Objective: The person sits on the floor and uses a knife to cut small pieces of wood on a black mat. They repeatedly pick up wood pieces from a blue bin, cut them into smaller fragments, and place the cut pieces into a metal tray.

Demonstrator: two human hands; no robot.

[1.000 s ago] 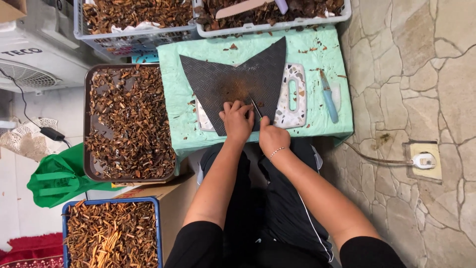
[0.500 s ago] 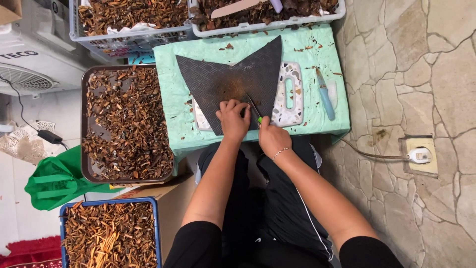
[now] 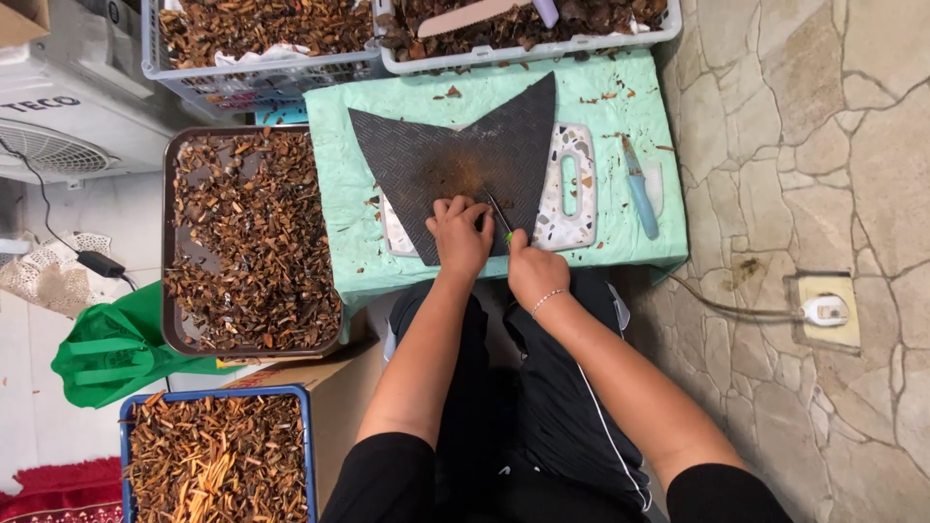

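The small knife, thin dark blade and green handle, lies slanted across the near edge of the black ridged rubber mat, near the middle of that edge. The right hand is closed round its handle, just off the mat's near edge. The left hand rests with fingers curled down on the mat just left of the blade, pressing something too small and covered to make out.

The mat, cut to a swallowtail shape, overlies a white speckled cutting board whose handle slot shows to the mat's right. Further right, a blue-handled knife lies alone on the mint cloth, with bare cloth around it up to the table's right edge.

Left of the mat, touching the table, a dark metal tray is heaped with brown dried chips. Beyond the mat's far points, two plastic crates of similar brown pieces are cut off by the frame's top. A blue crate of paler strips sits nearer than the tray, cut off below.
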